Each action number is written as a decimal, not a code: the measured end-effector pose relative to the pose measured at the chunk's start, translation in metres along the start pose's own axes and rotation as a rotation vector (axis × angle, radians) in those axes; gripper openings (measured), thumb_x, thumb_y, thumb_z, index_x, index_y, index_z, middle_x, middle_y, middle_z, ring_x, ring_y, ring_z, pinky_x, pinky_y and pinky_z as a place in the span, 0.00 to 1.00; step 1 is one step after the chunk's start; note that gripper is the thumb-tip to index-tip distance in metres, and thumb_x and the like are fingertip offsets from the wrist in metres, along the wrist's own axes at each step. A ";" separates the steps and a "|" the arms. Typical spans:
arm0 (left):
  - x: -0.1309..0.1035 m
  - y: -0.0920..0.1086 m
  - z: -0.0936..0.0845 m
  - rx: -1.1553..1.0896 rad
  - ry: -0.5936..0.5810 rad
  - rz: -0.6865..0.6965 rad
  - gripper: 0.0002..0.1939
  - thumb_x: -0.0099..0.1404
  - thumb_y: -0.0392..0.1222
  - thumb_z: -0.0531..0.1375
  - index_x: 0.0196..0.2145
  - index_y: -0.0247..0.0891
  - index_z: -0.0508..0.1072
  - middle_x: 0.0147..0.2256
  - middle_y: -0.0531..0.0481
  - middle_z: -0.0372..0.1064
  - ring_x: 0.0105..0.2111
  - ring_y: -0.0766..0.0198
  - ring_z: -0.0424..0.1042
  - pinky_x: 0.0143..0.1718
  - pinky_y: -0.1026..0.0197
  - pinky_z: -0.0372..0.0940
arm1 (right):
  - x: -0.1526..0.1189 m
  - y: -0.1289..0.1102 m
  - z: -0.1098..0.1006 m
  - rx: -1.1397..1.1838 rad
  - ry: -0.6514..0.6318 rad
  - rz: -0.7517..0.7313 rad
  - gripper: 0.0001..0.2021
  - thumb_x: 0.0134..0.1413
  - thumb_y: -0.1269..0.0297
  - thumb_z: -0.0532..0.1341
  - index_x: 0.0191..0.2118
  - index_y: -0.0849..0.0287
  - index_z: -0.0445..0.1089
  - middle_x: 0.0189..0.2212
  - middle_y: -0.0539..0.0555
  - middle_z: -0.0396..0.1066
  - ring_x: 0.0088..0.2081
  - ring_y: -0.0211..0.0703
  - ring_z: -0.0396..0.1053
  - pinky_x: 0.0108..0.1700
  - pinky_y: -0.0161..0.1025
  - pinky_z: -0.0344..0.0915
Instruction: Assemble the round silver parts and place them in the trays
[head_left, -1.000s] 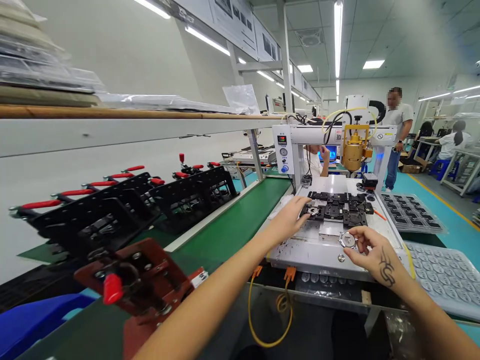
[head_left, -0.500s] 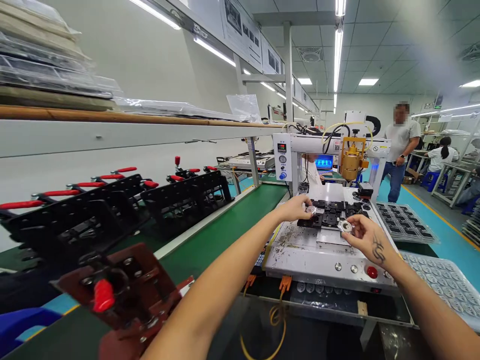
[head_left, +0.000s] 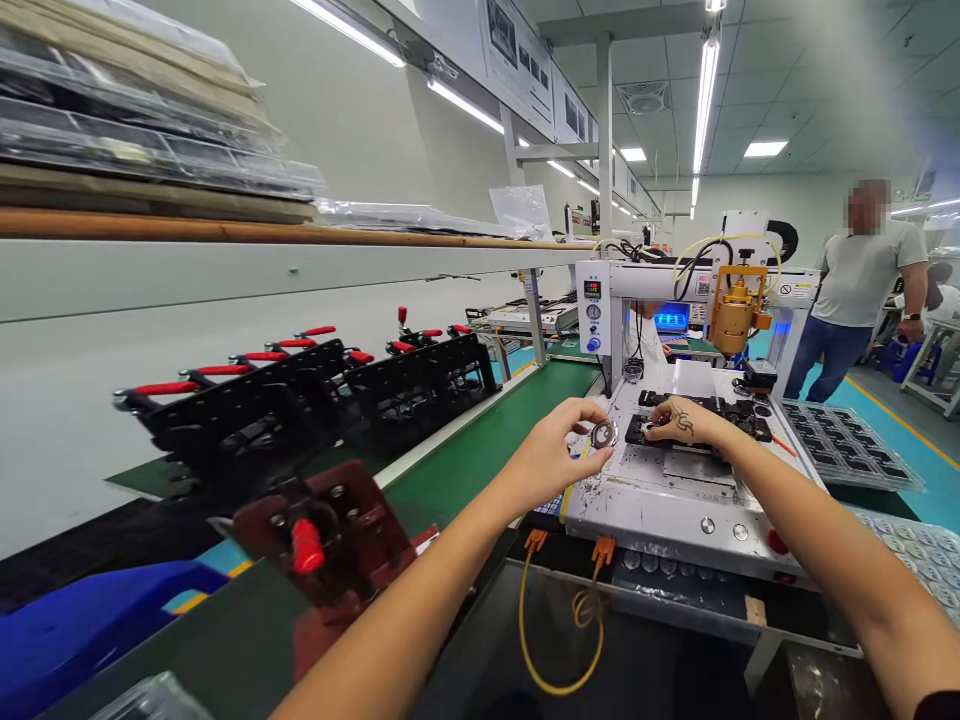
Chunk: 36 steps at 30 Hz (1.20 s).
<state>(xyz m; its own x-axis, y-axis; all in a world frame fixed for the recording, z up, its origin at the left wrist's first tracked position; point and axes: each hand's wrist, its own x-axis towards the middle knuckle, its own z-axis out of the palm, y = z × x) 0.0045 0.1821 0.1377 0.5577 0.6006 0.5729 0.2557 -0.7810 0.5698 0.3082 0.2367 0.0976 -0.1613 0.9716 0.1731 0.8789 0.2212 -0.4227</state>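
Observation:
My left hand (head_left: pixel 566 445) pinches a small round disc (head_left: pixel 604 433) with a shiny rim and a dark middle, held just left of the black fixture. My right hand (head_left: pixel 686 422) reaches over the left end of the black fixture (head_left: pixel 739 412). Its fingers are closed and pointing down there; whatever lies under the fingertips is mostly hidden, with only a small pale bit showing. The fixture rests on the white bed (head_left: pixel 645 500) of a benchtop machine. A brass-coloured machine head (head_left: pixel 739 315) hangs above and behind the fixture.
Trays of black parts (head_left: pixel 851 445) and of clear round parts (head_left: pixel 919 560) stand at right. Black clamp jigs (head_left: pixel 247 410) with red handles and a brown clamp fixture (head_left: pixel 330 560) stand at left. A yellow cable (head_left: pixel 562 690) loops in front. A person (head_left: pixel 862 280) stands behind.
My left hand has drawn back from the fixture and now holds a disc out to its left. My right hand has moved left onto the fixture's left end. The view has shifted left.

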 end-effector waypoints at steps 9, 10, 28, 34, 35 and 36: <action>-0.028 0.020 0.017 -0.101 0.031 -0.139 0.19 0.62 0.46 0.66 0.50 0.43 0.74 0.46 0.48 0.77 0.45 0.57 0.77 0.53 0.50 0.73 | -0.019 -0.013 -0.005 -0.072 0.218 -0.052 0.09 0.58 0.58 0.74 0.40 0.57 0.83 0.35 0.57 0.77 0.41 0.50 0.73 0.48 0.42 0.67; -0.034 0.022 0.023 -0.127 0.035 -0.161 0.19 0.62 0.46 0.66 0.50 0.43 0.73 0.45 0.49 0.78 0.43 0.57 0.77 0.52 0.50 0.74 | -0.034 -0.011 -0.009 -0.075 0.275 -0.050 0.10 0.62 0.58 0.71 0.45 0.57 0.82 0.39 0.58 0.77 0.45 0.52 0.73 0.51 0.44 0.66; -0.120 -0.023 0.233 -0.190 -0.411 -0.126 0.17 0.59 0.34 0.69 0.45 0.44 0.74 0.60 0.41 0.76 0.63 0.44 0.73 0.67 0.39 0.66 | -0.309 0.052 0.072 -0.055 0.944 0.318 0.18 0.68 0.45 0.63 0.39 0.56 0.70 0.35 0.55 0.71 0.38 0.51 0.70 0.45 0.48 0.69; -0.154 -0.038 0.233 -0.148 -0.455 -0.020 0.19 0.61 0.33 0.68 0.49 0.44 0.71 0.67 0.40 0.69 0.72 0.44 0.61 0.75 0.32 0.52 | -0.333 0.017 0.123 0.196 0.510 0.203 0.10 0.75 0.62 0.58 0.49 0.54 0.76 0.41 0.56 0.81 0.42 0.49 0.79 0.46 0.43 0.75; -0.160 -0.036 0.230 -0.148 -0.462 -0.011 0.20 0.62 0.33 0.68 0.50 0.44 0.71 0.67 0.40 0.69 0.72 0.44 0.61 0.75 0.32 0.52 | -0.333 0.016 0.130 0.189 0.479 0.174 0.10 0.75 0.63 0.57 0.50 0.54 0.77 0.42 0.56 0.81 0.43 0.49 0.80 0.47 0.44 0.76; -0.164 -0.035 0.228 -0.146 -0.464 -0.005 0.20 0.62 0.33 0.67 0.51 0.44 0.71 0.67 0.41 0.70 0.72 0.45 0.61 0.75 0.32 0.53 | -0.330 0.017 0.136 0.176 0.454 0.144 0.10 0.75 0.64 0.57 0.50 0.54 0.77 0.42 0.57 0.81 0.43 0.49 0.80 0.47 0.44 0.76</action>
<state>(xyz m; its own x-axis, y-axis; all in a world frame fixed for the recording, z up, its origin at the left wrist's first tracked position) 0.0841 0.0717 -0.1101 0.8586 0.4388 0.2652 0.1647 -0.7259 0.6678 0.3157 -0.0691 -0.0876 0.2023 0.8673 0.4549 0.7826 0.1361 -0.6074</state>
